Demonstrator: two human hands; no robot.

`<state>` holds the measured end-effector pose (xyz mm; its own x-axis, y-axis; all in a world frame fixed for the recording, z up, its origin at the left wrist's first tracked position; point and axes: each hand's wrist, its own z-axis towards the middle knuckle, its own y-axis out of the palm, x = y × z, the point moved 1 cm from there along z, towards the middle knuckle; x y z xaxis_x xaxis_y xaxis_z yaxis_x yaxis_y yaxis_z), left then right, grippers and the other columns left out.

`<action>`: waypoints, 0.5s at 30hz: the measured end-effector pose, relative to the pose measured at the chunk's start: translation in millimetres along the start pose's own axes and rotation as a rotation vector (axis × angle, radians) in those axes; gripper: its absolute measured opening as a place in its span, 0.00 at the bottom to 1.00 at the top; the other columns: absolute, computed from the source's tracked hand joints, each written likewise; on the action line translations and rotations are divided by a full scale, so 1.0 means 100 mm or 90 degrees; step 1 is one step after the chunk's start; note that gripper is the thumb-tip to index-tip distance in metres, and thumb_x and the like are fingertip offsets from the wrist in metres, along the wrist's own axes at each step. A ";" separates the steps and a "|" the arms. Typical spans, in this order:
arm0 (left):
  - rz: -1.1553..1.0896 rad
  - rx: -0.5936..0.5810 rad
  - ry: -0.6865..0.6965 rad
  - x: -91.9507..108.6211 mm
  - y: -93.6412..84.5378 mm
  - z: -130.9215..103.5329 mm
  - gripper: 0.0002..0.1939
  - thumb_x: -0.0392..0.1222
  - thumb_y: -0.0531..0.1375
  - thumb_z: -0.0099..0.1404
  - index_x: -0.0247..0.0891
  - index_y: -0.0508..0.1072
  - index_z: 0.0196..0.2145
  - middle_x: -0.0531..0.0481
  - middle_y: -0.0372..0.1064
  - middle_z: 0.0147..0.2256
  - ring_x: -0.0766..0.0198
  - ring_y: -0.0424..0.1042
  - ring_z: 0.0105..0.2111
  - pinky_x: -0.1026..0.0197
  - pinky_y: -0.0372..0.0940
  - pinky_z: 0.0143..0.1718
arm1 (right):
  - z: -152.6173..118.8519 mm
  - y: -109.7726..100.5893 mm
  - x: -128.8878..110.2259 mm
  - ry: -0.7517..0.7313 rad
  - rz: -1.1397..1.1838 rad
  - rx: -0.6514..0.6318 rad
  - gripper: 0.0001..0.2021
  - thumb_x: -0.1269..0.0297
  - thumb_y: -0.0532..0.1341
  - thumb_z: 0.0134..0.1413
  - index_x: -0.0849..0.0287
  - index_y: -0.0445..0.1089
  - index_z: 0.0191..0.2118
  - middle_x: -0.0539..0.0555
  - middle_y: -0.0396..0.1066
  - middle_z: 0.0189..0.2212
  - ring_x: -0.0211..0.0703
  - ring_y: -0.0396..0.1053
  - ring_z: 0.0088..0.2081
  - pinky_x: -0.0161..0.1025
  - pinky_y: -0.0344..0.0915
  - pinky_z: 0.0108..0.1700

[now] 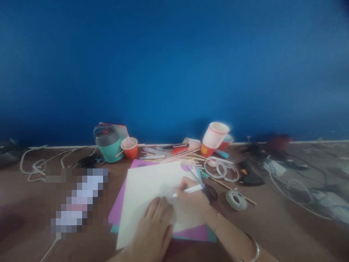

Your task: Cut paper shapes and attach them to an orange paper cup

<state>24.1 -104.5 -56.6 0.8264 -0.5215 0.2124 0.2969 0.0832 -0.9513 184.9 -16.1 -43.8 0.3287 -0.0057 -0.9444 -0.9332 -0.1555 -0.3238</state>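
Note:
A cream sheet of paper [139, 189] lies slightly turned on top of purple sheets [120, 207] and a teal one. My left hand [154, 227] rests flat on the cream sheet's lower part, fingers stretched forward and slightly apart. Just right of it, my right hand [192, 200] grips a white marker pen [192, 189], its tip low over the paper near my left fingertips. Something faint and round, perhaps clear, shows on the paper at the pen's tip, too blurred to name. Dark-handled scissors [211, 193] lie partly hidden behind my right hand.
Behind the paper stand a stack of paper cups [215, 138], an orange cup [129, 149] and a green container [109, 147], with several thin sticks [155, 151] between. At right are white rings [230, 178], a tape roll [236, 199], a dark glue gun [251, 174] and cables.

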 end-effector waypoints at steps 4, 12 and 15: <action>0.016 -0.005 0.004 -0.01 0.02 0.00 0.24 0.34 0.53 0.61 0.39 0.59 0.56 0.43 0.58 0.56 0.50 0.57 0.55 0.48 0.61 0.52 | -0.03 0.02 0.00 -0.026 -0.044 -0.021 0.09 0.65 0.57 0.40 0.57 0.54 0.18 0.42 0.52 0.15 0.32 0.51 0.20 0.29 0.48 0.21; 0.010 -0.006 0.004 0.00 0.02 0.00 0.25 0.33 0.53 0.61 0.39 0.59 0.56 0.44 0.58 0.56 0.50 0.57 0.55 0.48 0.61 0.52 | -0.04 0.05 0.05 -0.015 -0.069 -0.012 0.10 0.64 0.55 0.42 0.57 0.52 0.18 0.42 0.50 0.15 0.32 0.49 0.20 0.30 0.46 0.20; 0.004 -0.012 -0.003 0.00 0.02 0.00 0.25 0.33 0.53 0.61 0.39 0.58 0.57 0.44 0.58 0.57 0.49 0.57 0.55 0.47 0.62 0.52 | -0.04 0.04 0.05 -0.014 -0.054 -0.016 0.10 0.64 0.55 0.42 0.57 0.53 0.18 0.43 0.51 0.15 0.32 0.49 0.20 0.30 0.46 0.21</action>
<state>24.5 -104.5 -58.9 0.8302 -0.5174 0.2073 0.2826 0.0702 -0.9567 183.0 -20.9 -49.3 0.4024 0.0295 -0.9150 -0.8985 -0.1788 -0.4009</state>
